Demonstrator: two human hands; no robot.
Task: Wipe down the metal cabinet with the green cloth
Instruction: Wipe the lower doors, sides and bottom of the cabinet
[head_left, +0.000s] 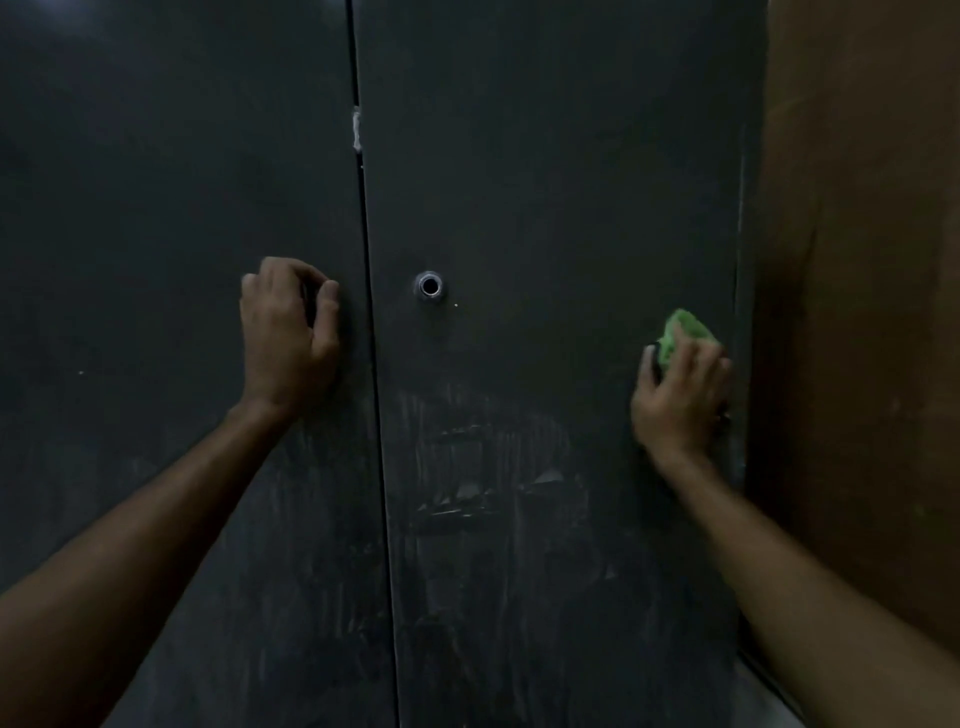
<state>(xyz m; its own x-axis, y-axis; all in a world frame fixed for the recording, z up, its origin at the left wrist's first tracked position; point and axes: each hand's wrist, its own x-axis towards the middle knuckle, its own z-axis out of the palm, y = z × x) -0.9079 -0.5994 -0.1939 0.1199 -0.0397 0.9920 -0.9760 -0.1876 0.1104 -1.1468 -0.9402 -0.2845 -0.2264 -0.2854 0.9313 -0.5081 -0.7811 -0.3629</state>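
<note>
Green and bunched, the cloth sits under the right hand near the right edge of the metal cabinet, its upper corner poking out above the fingertips. It looks soft, light and limp, a thing best wadded into the palm and pushed flat, since a loose fold would likely slip on the smooth painted steel. The right hand's fingers are curled over the wad and press it against the right-hand door, the forearm reaching up from the lower right. The left hand rests against the left-hand door just beside the centre seam, fingers curled inward with the thumb close to them; whether it grips a handle there is too dark to tell. A round keyhole lies between the hands. Pale streaks mark the lower panel, which seems to need more passes. A brown wall flanks the cabinet.
</note>
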